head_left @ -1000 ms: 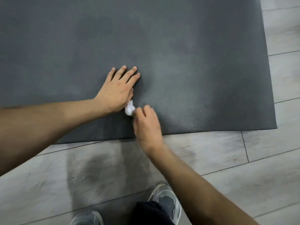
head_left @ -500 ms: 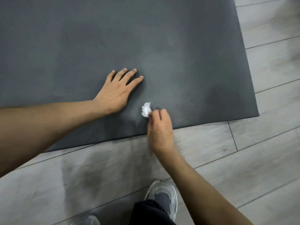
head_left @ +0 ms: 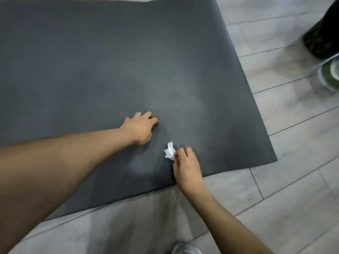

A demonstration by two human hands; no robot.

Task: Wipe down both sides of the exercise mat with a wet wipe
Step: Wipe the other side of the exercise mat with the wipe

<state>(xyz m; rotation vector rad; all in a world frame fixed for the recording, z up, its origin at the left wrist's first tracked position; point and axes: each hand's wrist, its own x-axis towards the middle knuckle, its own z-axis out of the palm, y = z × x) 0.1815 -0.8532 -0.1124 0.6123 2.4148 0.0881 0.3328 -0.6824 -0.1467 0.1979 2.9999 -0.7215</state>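
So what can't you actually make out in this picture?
Head view only:
Underside of the mat: hidden against the floor.
Dark object and green-white thing at right: blurred, cut off by the edge.
Shoe: cut off by the bottom edge.
Wet wipe: partly hidden in the right hand.
Left hand: fingers flat or curled, too blurred to tell.

Exercise mat (head_left: 110, 61): looking matt, finely grained, rubbery.
Wet wipe (head_left: 169, 150): looking soft, crumpled, papery.
Floor (head_left: 293, 180): showing wood-grain planks, smooth, slightly satin.
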